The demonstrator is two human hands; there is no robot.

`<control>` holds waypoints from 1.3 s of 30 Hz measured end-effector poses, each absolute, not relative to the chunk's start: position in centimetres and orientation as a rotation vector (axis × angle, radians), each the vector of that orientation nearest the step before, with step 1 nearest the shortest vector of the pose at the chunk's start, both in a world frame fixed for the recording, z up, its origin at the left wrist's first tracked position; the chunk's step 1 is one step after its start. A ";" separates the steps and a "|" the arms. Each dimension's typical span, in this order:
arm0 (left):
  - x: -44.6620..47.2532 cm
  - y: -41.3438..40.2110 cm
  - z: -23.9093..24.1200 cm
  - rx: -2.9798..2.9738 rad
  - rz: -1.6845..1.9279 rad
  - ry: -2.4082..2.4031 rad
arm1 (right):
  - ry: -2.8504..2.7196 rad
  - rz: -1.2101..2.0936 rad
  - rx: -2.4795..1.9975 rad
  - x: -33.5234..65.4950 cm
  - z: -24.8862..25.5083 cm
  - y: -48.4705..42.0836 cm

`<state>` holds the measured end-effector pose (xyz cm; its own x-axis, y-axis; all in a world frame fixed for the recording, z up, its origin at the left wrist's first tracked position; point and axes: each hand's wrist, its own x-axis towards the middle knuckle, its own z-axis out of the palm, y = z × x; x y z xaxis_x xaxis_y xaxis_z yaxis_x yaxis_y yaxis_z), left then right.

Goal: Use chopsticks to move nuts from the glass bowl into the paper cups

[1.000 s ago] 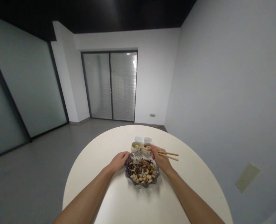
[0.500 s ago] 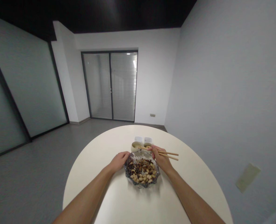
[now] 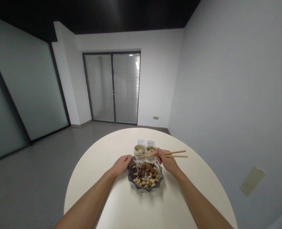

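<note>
A scalloped glass bowl [image 3: 143, 189] stands near the middle of the table, holding pale nuts in shells [image 3: 144, 183] at the near side and dark, elongated seeds [image 3: 135, 169] behind them. My left hand [image 3: 122, 165] grips the bowl's left rim, its fingertips partly hidden. In my right hand [image 3: 167, 162] is a pair of wooden chopsticks [image 3: 178, 154], their tips pointing left above the bowl's far rim. No piece shows clearly between the tips. Just beyond the bowl sit two small round cups: the left cup [image 3: 139, 153] looks mostly bare inside, while the right cup [image 3: 151, 148] contains several pale nuts.
Two small white containers [image 3: 141, 142] stand behind the cups on the round white table [image 3: 102, 149]. A plain wall [image 3: 227, 95] rises on the right, and a glass door with blinds [image 3: 125, 89] is at the back.
My right hand and the chopsticks have moved back from the left cup toward the bowl's far rim, slightly right and nearer me. The left hand and bowl stay put.
</note>
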<state>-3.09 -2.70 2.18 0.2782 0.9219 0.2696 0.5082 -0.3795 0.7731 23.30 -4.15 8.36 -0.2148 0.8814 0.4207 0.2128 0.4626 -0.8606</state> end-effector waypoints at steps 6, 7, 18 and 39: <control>-3.1 -2.6 2.0 1.978 0.964 1.287 | -1.792 0.996 -0.918 24.1 9.1 -4.7; -3.1 -2.6 2.1 1.976 0.962 1.284 | -1.811 1.026 -0.915 24.2 9.3 -4.7; -3.0 -2.9 2.3 1.983 0.974 1.286 | -1.960 1.123 -0.924 25.5 9.2 -4.6; -2.9 -2.7 2.1 1.966 0.960 1.291 | -2.030 1.116 -0.934 25.2 9.5 -4.9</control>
